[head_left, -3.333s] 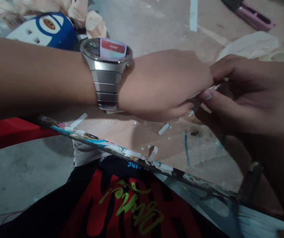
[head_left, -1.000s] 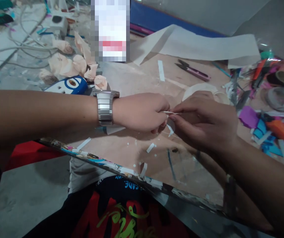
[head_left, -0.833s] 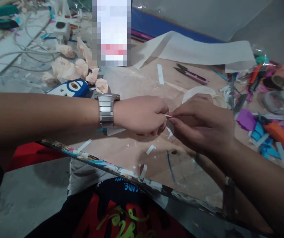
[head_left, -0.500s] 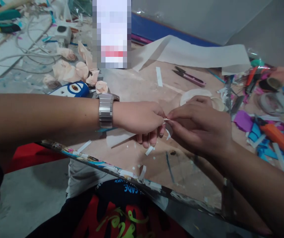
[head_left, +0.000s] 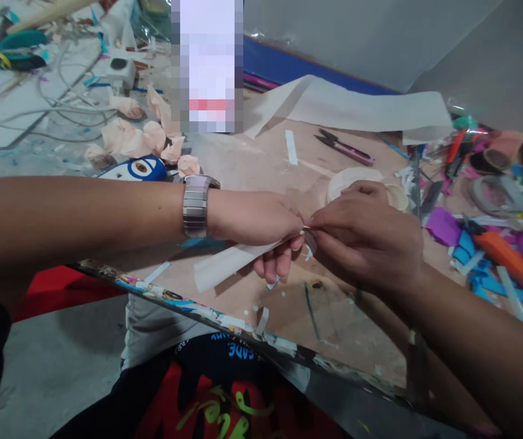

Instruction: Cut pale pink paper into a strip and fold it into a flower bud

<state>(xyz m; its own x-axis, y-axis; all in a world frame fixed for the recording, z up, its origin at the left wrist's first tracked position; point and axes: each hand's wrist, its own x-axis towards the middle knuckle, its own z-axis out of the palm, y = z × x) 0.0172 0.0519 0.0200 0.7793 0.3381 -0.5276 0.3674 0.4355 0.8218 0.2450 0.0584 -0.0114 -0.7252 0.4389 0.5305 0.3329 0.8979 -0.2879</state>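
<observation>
My left hand [head_left: 256,216], with a metal watch [head_left: 195,206] on its wrist, is closed on a white paper strip [head_left: 225,267]. The strip's wide end sticks out below the wrist toward the table's front edge. At its other end my right hand [head_left: 366,238] pinches a thin, narrow bit between thumb and forefinger, right against the left fingertips. Exactly how the paper is folded or twisted there is hidden by the fingers. Behind the right hand lies a round roll of pale tape [head_left: 353,178], partly covered by it.
Thread snips [head_left: 346,146] and a long white paper sheet [head_left: 357,110] lie farther back. Crumpled peach paper flowers [head_left: 127,137] and a blue-and-white object [head_left: 140,167] are at left. An orange cutter [head_left: 512,262] sits among scraps at right. A blurred screen [head_left: 209,61] stands behind.
More of the white paper strip shows under my left hand, its outer end swung slightly downward. Both hands stay together, the right still pinching the tip; the view has shifted a little.
</observation>
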